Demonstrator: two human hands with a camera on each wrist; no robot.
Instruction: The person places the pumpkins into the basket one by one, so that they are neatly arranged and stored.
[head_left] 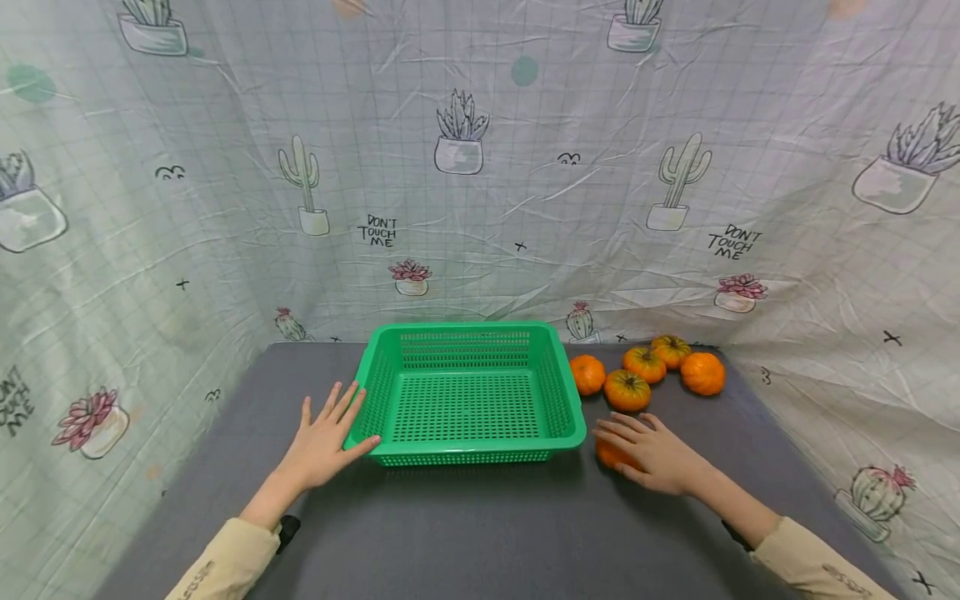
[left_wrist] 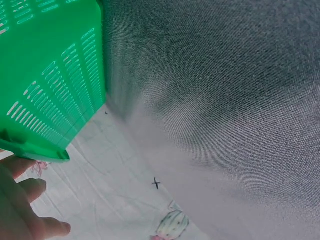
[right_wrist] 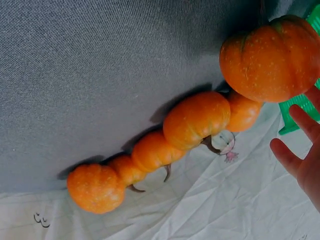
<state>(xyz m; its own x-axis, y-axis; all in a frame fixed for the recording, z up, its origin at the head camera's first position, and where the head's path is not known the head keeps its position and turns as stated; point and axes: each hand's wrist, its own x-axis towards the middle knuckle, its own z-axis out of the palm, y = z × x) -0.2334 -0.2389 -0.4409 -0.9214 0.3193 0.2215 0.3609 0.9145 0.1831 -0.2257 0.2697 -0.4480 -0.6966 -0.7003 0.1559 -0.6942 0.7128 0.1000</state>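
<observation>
A green plastic basket (head_left: 468, 446) with slotted sides stands in the middle of the table, nothing inside it. My left hand (head_left: 322, 442) is at its left rim with fingers spread; in the left wrist view the fingertips (left_wrist: 32, 187) are by the rim, though the exact contact is unclear. Over a small orange pumpkin (head_left: 611, 452) right of the basket's front corner hovers or rests my right hand (head_left: 660, 454), fingers extended and partly covering it. In the right wrist view that pumpkin (right_wrist: 270, 60) looms close, the fingers (right_wrist: 287, 156) spread beside it.
Behind the right hand, several more small pumpkins (head_left: 627, 392) cluster between the basket and the table's back right corner, some greenish near their stems. A dark grey cloth covers the table (head_left: 465, 533). A cactus-printed curtain (head_left: 525, 233) encloses the back and sides.
</observation>
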